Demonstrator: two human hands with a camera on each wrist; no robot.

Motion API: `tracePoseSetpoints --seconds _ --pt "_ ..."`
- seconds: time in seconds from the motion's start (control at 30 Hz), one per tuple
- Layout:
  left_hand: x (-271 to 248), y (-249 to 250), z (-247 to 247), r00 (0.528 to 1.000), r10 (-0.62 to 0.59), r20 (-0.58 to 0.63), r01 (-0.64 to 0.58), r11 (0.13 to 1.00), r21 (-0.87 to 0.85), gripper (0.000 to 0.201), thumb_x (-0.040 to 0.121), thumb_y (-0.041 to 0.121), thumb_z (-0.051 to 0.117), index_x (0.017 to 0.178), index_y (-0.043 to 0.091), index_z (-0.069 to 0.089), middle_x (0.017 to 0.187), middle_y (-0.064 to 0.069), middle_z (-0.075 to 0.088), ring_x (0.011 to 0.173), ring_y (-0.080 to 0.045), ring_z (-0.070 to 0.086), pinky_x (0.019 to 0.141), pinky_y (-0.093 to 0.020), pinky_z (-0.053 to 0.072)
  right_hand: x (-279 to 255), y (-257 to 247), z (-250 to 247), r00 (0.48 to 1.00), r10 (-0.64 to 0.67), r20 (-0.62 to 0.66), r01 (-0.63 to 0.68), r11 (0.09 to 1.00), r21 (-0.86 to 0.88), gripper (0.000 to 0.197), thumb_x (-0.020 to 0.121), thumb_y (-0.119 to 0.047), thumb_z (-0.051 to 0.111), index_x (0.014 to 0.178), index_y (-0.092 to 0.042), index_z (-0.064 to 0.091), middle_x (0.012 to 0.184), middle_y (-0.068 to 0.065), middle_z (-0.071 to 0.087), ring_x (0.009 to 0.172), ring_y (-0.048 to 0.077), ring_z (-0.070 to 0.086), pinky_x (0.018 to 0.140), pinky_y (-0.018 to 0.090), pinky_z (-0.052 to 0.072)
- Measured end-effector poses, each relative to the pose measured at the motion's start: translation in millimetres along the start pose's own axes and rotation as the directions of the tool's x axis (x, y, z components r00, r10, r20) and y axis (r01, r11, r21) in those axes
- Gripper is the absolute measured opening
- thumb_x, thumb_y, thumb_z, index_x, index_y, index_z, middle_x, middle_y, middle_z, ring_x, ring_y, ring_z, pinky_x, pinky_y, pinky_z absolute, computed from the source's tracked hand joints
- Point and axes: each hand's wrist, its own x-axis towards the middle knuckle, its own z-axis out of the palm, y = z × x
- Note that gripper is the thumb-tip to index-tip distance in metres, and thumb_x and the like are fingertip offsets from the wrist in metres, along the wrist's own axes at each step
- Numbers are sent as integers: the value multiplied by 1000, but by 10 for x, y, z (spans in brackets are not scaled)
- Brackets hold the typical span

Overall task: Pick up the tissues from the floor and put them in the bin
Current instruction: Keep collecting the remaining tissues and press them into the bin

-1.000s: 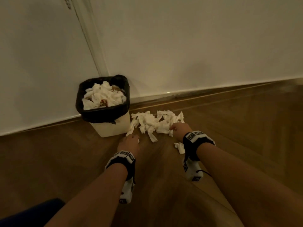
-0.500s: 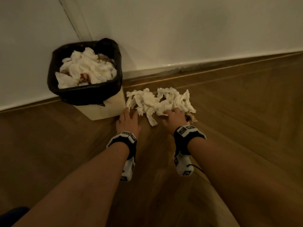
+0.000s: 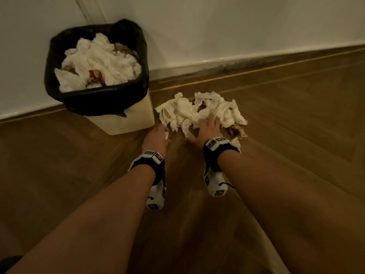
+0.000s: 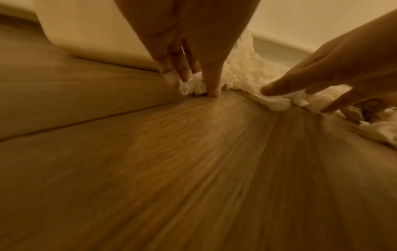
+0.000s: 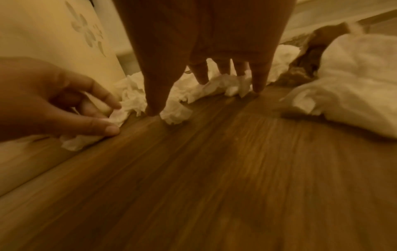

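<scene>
So basically both hands are down on the wooden floor [image 3: 286,119] right next to the bin [image 3: 126,119], which makes sense since the tissue pile [image 3: 199,110] sits just beside the bin's right side, close to the skirting board [image 3: 227,65]. No carrying distance at all, just scoop and drop.

The left hand [image 3: 156,138] is nearest the bin and pinches a small tissue scrap [image 4: 192,85] between thumb and fingers, with its fingertips [image 4: 212,90] touching the boards. My guess is it's picking off the loose bit that strayed from the pile toward the bin so nothing gets left behind.

The right hand [image 3: 208,128] is spread fairly wide, fingers straight and pressing onto the near edge of the pile, thumb out to the side on the floor. Looks like it's raking the heap together rather than gripping anything yet, which is probably the smart way with flimsy paper that falls apart if you grab one corner.

On the side of the pile away from the bin there's a brownish crumpled scrap [image 3: 238,131] plus another white tissue piece [image 3: 236,142] tucked near the right wrist, so those are stragglers.

The bin itself has a black liner [image 3: 94,103] folded over the rim and is already heaped with tissues, so whatever goes in next probably needs a push down or it may slide back off.
</scene>
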Motion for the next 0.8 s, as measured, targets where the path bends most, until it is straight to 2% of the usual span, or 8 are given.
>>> tracePoseSetpoints --seconds 0.1,0.17,0.3,0.47,0.57,0.63,0.73,0.8 --pt "-25 4 32 997 -68 38 69 997 -25 53 89 20 60 137 19 37 128 -14 49 117 -32 50 95 -41 43 -28 -97 117 999 32 -16 -33 997 -70 102 74 -67 58 149 -14 14 157 12 -5 144 37 -4 113 52 22" --pt "-46 -19 65 995 -81 57 80 996 34 49 91 25 56 137 18 41 129 -14 45 116 -32 50 94 -41 43 -60 -159 189 998 31 -59 -37 995 -96 100 75 -67 58 148 -13 17 157 12 3 143 38 0 112 52 25" --pt "-121 -81 98 997 -74 32 75 997 -12 36 90 26 58 124 15 55 123 -13 46 108 -30 53 88 -35 42 -100 -213 223 988 60 -142 -64 998 -22 57 90 -44 51 136 -11 41 148 10 29 138 35 21 103 47 35" --pt "-149 -114 75 974 -221 38 224 959 -175 68 87 26 64 145 19 29 133 -16 49 122 -31 48 100 -37 40 -113 -155 86 989 11 -148 -14 1000 -21 28 97 -12 39 117 -4 57 128 14 51 123 31 43 98 36 40" --pt "-189 -129 57 981 -186 48 191 972 -136 44 90 27 59 133 18 51 133 -17 48 120 -32 49 100 -34 40 -136 -71 -21 992 47 -115 -25 982 186 25 95 -13 48 110 0 61 117 18 60 108 30 57 90 35 46" --pt "-227 -116 43 976 -213 56 220 953 -211 32 90 24 60 121 17 63 128 -17 53 114 -32 54 99 -33 43 -181 -16 -67 986 111 -120 -47 896 441 23 91 -13 54 111 -3 62 114 15 63 101 24 60 83 31 49" --pt "-312 -97 31 958 -283 46 280 888 -364 20 91 18 59 107 13 69 117 -14 62 98 -24 62 85 -28 49 -257 44 -130 982 186 -33 -90 614 784 38 91 -7 54 128 -16 55 136 9 51 120 24 51 100 34 45" --pt "-395 -70 31 955 -294 29 278 865 -418 19 92 16 56 106 12 68 112 -11 66 87 -16 60 72 -21 42 -318 79 -204 976 200 91 -177 472 864 32 94 -7 47 124 -13 58 140 10 47 123 27 49 104 36 42"
